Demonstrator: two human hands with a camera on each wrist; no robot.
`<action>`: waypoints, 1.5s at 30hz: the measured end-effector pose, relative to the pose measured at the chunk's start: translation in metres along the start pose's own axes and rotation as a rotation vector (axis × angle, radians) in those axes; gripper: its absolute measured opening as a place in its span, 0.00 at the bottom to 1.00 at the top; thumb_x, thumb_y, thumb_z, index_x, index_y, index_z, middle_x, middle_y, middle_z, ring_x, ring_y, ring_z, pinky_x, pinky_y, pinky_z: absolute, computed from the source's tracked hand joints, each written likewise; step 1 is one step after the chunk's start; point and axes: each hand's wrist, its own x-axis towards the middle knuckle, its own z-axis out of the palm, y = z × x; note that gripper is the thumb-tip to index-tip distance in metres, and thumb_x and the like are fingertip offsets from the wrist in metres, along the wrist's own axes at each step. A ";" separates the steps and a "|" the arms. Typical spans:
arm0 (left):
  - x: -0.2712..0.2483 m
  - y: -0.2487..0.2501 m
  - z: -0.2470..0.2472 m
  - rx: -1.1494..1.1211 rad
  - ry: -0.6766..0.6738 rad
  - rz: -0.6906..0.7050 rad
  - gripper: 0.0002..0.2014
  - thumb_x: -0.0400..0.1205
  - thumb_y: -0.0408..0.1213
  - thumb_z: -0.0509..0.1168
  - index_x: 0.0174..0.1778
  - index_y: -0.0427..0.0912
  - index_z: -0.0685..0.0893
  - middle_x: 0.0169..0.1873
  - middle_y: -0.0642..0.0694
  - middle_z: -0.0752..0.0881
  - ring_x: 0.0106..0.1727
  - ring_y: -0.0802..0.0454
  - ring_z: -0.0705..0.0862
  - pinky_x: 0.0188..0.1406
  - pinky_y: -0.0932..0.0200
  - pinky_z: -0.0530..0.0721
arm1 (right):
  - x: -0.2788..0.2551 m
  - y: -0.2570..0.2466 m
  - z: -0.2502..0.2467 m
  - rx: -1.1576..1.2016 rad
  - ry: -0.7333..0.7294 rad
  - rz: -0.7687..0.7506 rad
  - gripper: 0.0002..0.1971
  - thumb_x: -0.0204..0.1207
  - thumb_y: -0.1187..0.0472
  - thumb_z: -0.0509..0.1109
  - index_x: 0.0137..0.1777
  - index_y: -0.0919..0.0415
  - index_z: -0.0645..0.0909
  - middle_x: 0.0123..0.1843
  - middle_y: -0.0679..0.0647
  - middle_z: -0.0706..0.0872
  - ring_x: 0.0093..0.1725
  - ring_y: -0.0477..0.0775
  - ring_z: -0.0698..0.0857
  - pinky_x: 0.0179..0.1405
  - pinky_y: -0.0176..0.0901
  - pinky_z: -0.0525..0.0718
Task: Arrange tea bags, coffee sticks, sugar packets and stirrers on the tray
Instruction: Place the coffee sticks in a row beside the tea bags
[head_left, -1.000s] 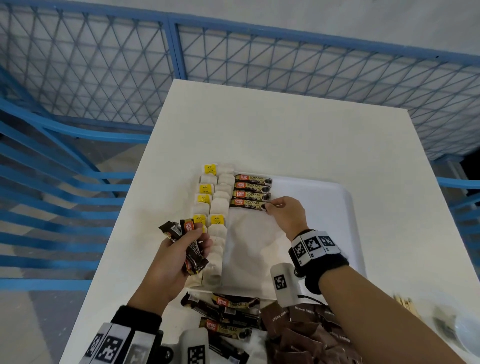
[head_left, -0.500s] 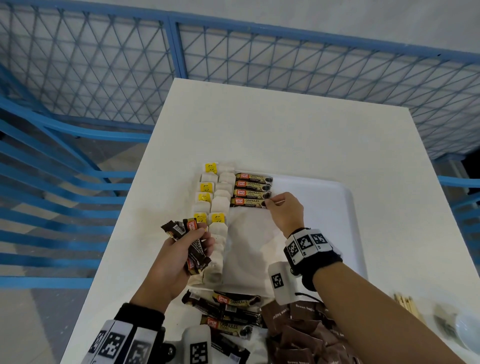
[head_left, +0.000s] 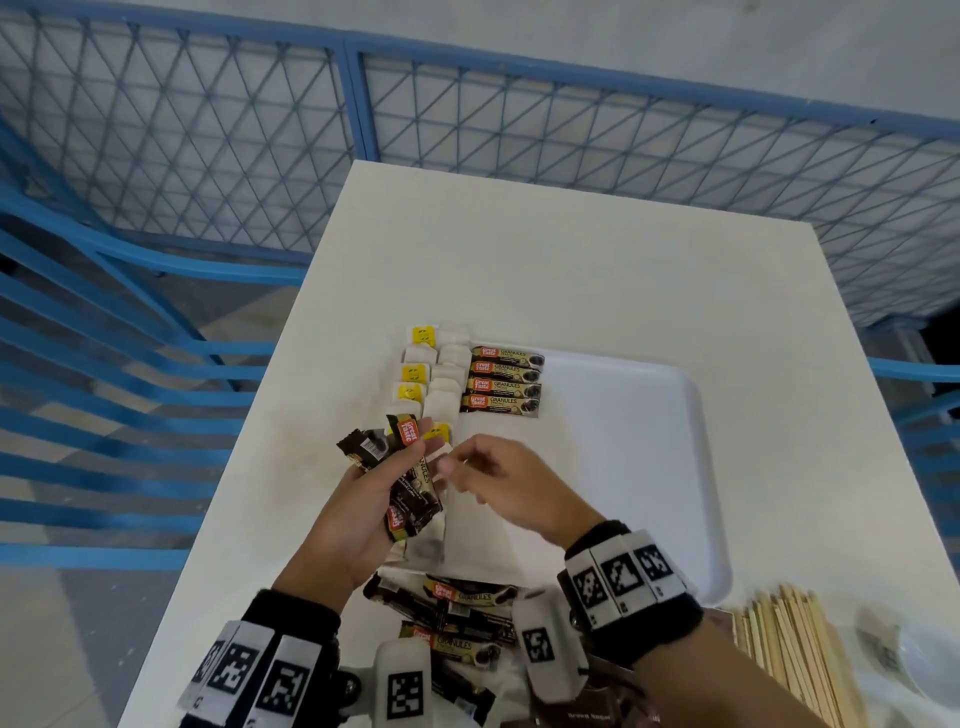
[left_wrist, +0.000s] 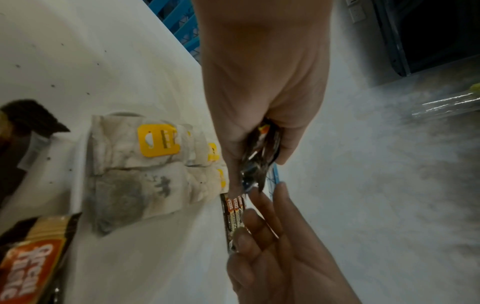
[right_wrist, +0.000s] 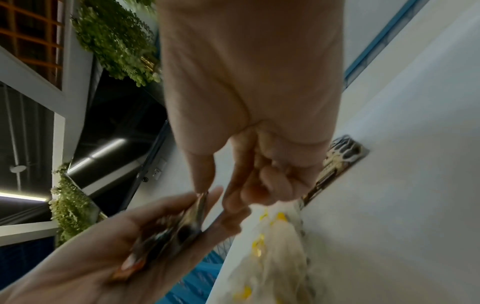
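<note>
On the white tray, tea bags with yellow tags lie in a column along the left side. Four coffee sticks form a row beside them. My left hand grips a fanned bunch of coffee sticks above the tea bags. My right hand has come up to the bunch. In the right wrist view its thumb and forefinger pinch the edge of one stick in the bunch. The left wrist view shows the bunch above the tea bags.
Loose coffee sticks and brown sugar packets lie at the table's near edge. Wooden stirrers are piled at the near right beside a clear container. A blue mesh fence surrounds the white table.
My right hand has left the row of coffee sticks on the tray and moved back and left to the bunch in my left hand. The left hand has stayed about where it was.
</note>
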 end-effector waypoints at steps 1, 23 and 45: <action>-0.002 0.000 0.001 0.015 -0.009 -0.001 0.13 0.83 0.35 0.59 0.61 0.47 0.83 0.58 0.46 0.88 0.58 0.52 0.86 0.45 0.57 0.87 | -0.003 0.002 0.006 0.020 -0.026 -0.011 0.06 0.77 0.52 0.69 0.49 0.53 0.82 0.37 0.41 0.83 0.33 0.36 0.78 0.37 0.28 0.76; 0.006 -0.002 -0.007 0.421 0.294 0.236 0.01 0.76 0.33 0.72 0.38 0.43 0.87 0.12 0.56 0.71 0.16 0.58 0.64 0.16 0.67 0.61 | -0.011 0.011 -0.029 0.475 0.215 0.095 0.04 0.75 0.69 0.70 0.46 0.69 0.84 0.35 0.56 0.86 0.29 0.47 0.84 0.31 0.33 0.84; -0.008 0.007 -0.020 0.216 0.103 -0.072 0.07 0.83 0.30 0.57 0.39 0.39 0.73 0.29 0.44 0.75 0.27 0.52 0.72 0.17 0.66 0.75 | 0.030 0.055 -0.057 0.214 0.558 0.335 0.06 0.78 0.65 0.68 0.51 0.64 0.84 0.38 0.50 0.82 0.32 0.44 0.72 0.32 0.33 0.71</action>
